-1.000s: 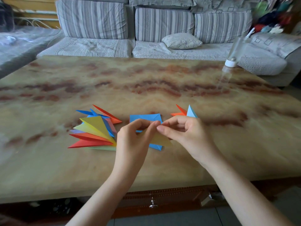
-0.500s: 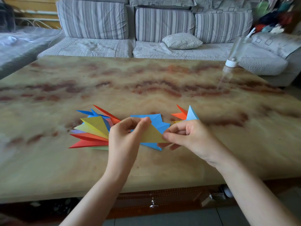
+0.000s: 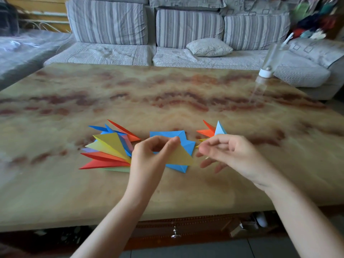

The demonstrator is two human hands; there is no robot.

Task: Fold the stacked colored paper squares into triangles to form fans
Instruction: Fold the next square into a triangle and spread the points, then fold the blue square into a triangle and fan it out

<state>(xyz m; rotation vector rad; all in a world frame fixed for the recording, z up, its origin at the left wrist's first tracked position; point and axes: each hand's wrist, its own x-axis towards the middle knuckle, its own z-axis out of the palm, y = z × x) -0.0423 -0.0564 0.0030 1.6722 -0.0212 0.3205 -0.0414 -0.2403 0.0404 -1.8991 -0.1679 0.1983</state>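
Note:
My left hand (image 3: 150,155) pinches a yellow paper triangle (image 3: 181,157) by its left corner and holds it just above the stack of blue paper squares (image 3: 167,134) in the table's middle. My right hand (image 3: 234,153) hovers a little to the right of the triangle, apart from it, with loosely spread fingers and nothing in them. To the left lies a fan of folded triangles (image 3: 109,149) in red, yellow, blue, orange and green. A smaller fan (image 3: 212,131) of orange, light blue and yellow pieces lies partly hidden behind my right hand.
The marbled table (image 3: 167,94) reaches back to a striped grey sofa (image 3: 186,27) with a pillow (image 3: 209,47). A clear bottle on a white cap (image 3: 266,71) stands at the far right. The front table edge runs below my forearms, with a drawer knob (image 3: 175,234) under it.
Both hands were pinching the yellow paper together over the blue stack. My right hand has let go and drawn away to the right; my left hand keeps the folded triangle.

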